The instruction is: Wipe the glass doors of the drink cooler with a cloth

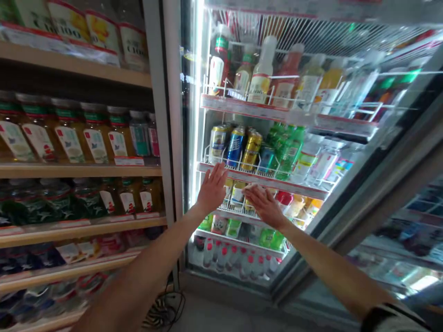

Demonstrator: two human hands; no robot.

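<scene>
Both arms reach forward to the glass door of a lit drinks cooler. My left hand lies flat, fingers stretched and holding nothing, in front of the shelf edge below the cans. To its right, my right hand presses a small pale folded cloth against the glass under its fingers. Behind the glass, just above the hands, stand a blue can, gold cans and green bottles. Part of the lower shelf of cups and cans is hidden by my hands.
At the left, wooden shelves carry rows of bottled drinks. A grey upright post parts them from the cooler. Dark cables lie on the floor by its base. A second cooler door is at the right.
</scene>
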